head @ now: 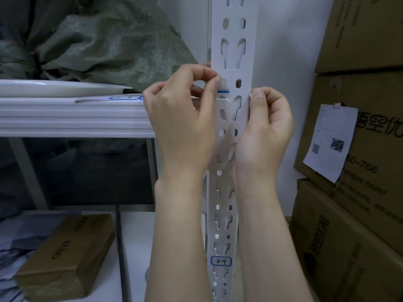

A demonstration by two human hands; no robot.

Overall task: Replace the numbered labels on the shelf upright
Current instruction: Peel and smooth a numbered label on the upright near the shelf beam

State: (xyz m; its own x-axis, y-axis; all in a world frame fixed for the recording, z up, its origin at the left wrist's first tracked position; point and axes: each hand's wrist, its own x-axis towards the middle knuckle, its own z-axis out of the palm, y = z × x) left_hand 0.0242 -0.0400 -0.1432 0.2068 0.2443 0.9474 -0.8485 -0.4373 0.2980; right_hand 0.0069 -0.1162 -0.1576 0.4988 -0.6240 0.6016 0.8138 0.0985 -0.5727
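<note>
Left hand (181,118) pinches a blue-edged label (223,90) against the white slotted upright (234,51). Right hand (265,131) curls at the upright's right edge; whether it grips, I cannot tell. Nearer, label 2-4 (221,261) is stuck on the upright. White shelf beam (72,116) left, stacked cartons (357,236) right.

A blue-bordered label (221,261) on the shelf upright (234,51) reads "2-4"; a cardboard box (379,149) shows "50-766".
</note>
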